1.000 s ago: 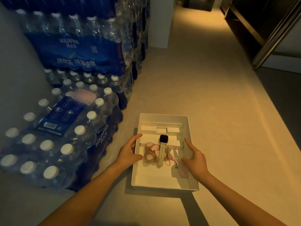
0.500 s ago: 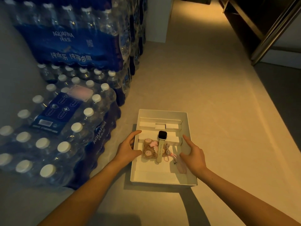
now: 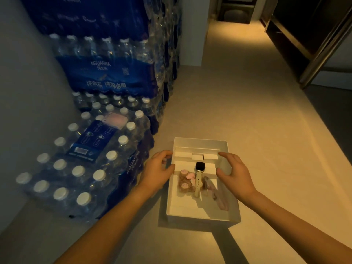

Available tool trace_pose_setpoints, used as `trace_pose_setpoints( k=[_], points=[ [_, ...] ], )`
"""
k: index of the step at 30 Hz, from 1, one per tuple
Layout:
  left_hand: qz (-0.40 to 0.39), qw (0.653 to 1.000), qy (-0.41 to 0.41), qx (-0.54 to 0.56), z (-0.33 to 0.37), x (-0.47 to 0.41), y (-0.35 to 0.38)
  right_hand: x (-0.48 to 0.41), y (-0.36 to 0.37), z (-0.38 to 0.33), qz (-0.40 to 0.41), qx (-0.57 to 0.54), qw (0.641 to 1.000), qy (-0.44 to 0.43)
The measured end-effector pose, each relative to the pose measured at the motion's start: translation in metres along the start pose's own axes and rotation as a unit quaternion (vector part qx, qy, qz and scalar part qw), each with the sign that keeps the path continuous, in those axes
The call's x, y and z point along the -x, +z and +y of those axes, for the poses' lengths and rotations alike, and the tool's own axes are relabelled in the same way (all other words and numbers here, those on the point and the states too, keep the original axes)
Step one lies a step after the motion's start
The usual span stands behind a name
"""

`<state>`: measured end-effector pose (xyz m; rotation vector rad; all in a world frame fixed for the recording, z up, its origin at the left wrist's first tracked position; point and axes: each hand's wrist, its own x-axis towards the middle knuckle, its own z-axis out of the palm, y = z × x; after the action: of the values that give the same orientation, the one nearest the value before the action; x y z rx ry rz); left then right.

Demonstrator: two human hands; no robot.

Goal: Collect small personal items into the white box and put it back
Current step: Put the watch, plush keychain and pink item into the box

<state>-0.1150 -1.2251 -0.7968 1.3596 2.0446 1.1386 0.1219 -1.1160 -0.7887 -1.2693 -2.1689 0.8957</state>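
Observation:
The open white box (image 3: pixel 200 219) lies on the beige floor in front of me. Inside it are a smartwatch (image 3: pixel 200 167) with a pale strap, a small brown plush toy with pink patches (image 3: pixel 185 181) and a pinkish lanyard (image 3: pixel 219 199). White card inserts (image 3: pixel 197 155) fill its far end. My left hand (image 3: pixel 158 174) is at the left wall, thumb on the rim and fingers curled outside it. My right hand (image 3: pixel 234 176) is over the right wall with its fingers spread and its thumb inside the box.
Shrink-wrapped packs of water bottles (image 3: pixel 89 157) lie just left of the box, with a taller stack (image 3: pixel 114 69) behind them against the wall. A white pillar (image 3: pixel 192 35) stands farther back. A dark cabinet with a metal frame (image 3: pixel 316 44) lines the right side.
Both hands have slid forward along the box's sides toward its far end. My view has lifted a little. The box and the items in it have stayed put.

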Motion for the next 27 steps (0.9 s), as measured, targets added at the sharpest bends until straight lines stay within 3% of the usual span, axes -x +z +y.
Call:
trace_pose_setpoints(
  k=[10, 15, 24, 27],
  points=[
    [0.119, 0.987, 0.077, -0.076, 0.024, -0.012, -0.100, -0.029, 0.030, -0.100, -0.030, -0.051, 0.994, -0.094],
    [0.136, 0.984, 0.053, -0.101, 0.003, -0.016, -0.141, -0.037, 0.047, -0.127, -0.042, -0.036, 0.992, -0.110],
    [0.156, 0.971, -0.007, -0.180, -0.045, -0.053, -0.171, -0.023, 0.074, -0.088, -0.087, 0.013, 0.995, -0.044],
    [0.154, 0.971, -0.032, -0.181, -0.053, -0.067, -0.170, -0.021, 0.061, -0.060, -0.063, 0.034, 0.997, -0.021]
  ],
)
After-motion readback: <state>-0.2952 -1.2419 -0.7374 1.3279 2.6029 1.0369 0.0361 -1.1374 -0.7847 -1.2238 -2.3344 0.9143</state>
